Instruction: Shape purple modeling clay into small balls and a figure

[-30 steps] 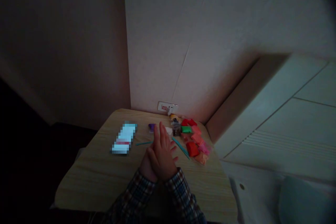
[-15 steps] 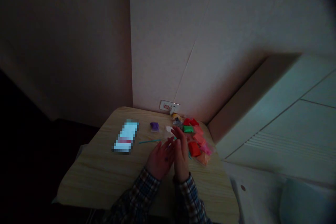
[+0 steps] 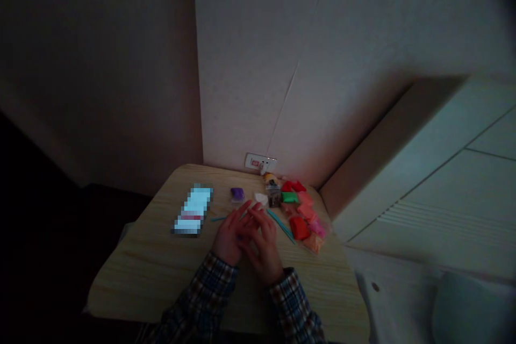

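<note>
My left hand [image 3: 228,237] and my right hand [image 3: 264,247] are together above the wooden table. The left fingers reach forward, and the bent right fingers lie against them. Anything between the fingers is hidden or too small to make out in the dim light. Thin turquoise sticks [image 3: 281,227] rest just right of my right hand. Another turquoise stick [image 3: 218,219] shows partly beyond my left hand. Just past my fingertips are a white packet [image 3: 260,198] and a dark packet [image 3: 274,199]. A small purple packet [image 3: 237,193] sits further left.
At the right are a green packet [image 3: 289,197], a red packet [image 3: 299,228], and several pink and orange ones. A lit, blurred-out phone [image 3: 193,209] lies on the left of the table [image 3: 153,274]. A wall socket [image 3: 260,163] holds a plug behind the table.
My hands have moved slightly left and lower. The right hand has turned from upright beside the left palm to bent fingers over the left fingers. More of the turquoise sticks shows.
</note>
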The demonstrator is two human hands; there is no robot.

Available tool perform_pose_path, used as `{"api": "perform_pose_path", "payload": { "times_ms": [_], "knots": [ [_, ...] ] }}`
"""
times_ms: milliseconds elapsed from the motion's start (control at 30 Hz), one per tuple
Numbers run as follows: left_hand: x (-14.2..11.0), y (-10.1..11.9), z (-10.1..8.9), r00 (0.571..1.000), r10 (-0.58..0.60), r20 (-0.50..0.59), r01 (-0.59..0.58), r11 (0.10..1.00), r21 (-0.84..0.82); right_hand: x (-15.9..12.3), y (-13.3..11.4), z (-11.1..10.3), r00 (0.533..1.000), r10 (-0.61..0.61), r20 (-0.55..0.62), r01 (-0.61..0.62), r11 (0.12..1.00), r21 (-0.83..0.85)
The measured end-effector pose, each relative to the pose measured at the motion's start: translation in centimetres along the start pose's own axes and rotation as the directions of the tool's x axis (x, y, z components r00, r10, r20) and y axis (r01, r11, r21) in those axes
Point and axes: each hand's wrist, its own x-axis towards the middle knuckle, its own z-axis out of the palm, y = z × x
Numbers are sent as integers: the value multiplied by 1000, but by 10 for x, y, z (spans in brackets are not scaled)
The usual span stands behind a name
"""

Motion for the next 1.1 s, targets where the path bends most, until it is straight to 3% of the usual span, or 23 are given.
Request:
{"api": "perform_pose_path", "payload": {
  "times_ms": [233, 567, 767, 967, 1100],
  "knots": [
    [1, 0, -2, 999, -27, -22, 29, 995, 91, -2, 14, 7, 997, 21, -81, -19, 1000, 24],
    [2, -2, -26, 991, -132, -11, 129, 941, 313, -7, 22, -1, 950, 16, -313, -5, 999, 35],
    [3, -2, -33, 987, -160, -29, 159, 917, 366, -9, 24, 1, 942, 0, -335, 10, 1000, 28],
    [4, 1, -36, 993, -108, -39, 114, 921, 373, -9, 23, 3, 962, 3, -272, 9, 999, 40],
    [5, 1, -35, 994, -81, -68, 100, 932, 347, -9, 23, 4, 950, 34, -309, -18, 998, 55]
  ]
}}
